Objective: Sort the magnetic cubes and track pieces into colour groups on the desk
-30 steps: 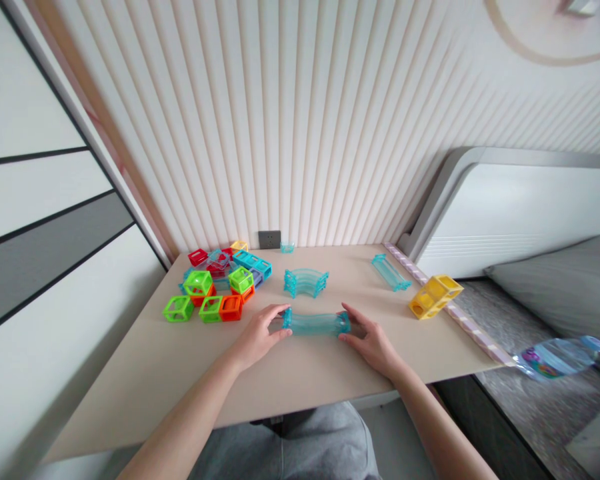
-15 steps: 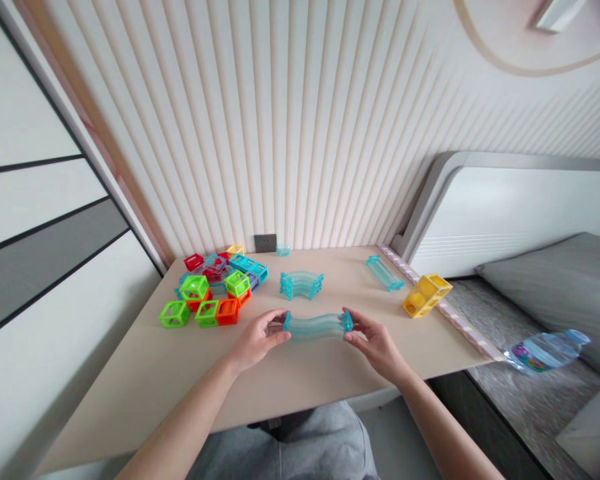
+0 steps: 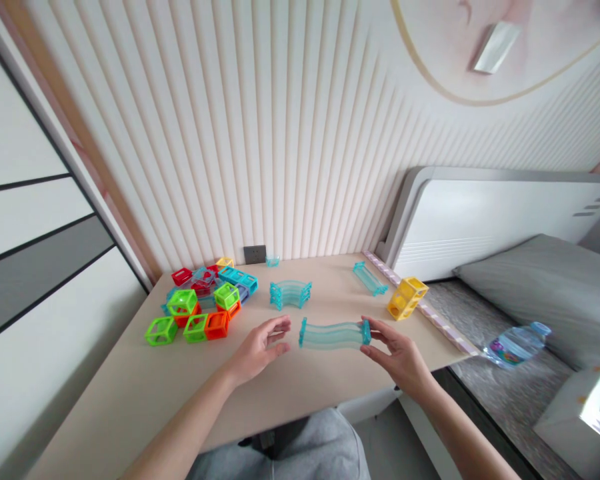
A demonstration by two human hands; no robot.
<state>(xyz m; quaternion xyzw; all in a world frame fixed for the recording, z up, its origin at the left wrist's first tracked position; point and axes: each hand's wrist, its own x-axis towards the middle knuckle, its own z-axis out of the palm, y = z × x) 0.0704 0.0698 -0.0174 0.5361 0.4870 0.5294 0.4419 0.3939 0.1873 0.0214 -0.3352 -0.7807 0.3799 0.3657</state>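
The right hand (image 3: 397, 350) pinches the right end of a clear blue wavy track piece (image 3: 334, 334) between thumb and fingertips, holding it level just above the desk (image 3: 130, 400), near the front middle. That grip is closed on the piece. The left hand (image 3: 260, 347) hangs just beside the piece's left end, fingers loosely curled and apart from it, its grip released and holding nothing.

Behind the held piece, a curved blue track piece (image 3: 291, 294) lies on the desk. Farther right, a straight blue track piece (image 3: 369, 278) rests near the desk's right edge, with a yellow block (image 3: 407, 298) just beside it at that edge. To the left sits a heap of coloured cube frames (image 3: 200, 303) in green, orange, red and blue. A small blue piece (image 3: 273, 261) lies by the wall next to a socket (image 3: 255, 254). A plastic bottle (image 3: 515, 345) lies on the bed (image 3: 530, 287) to the right.
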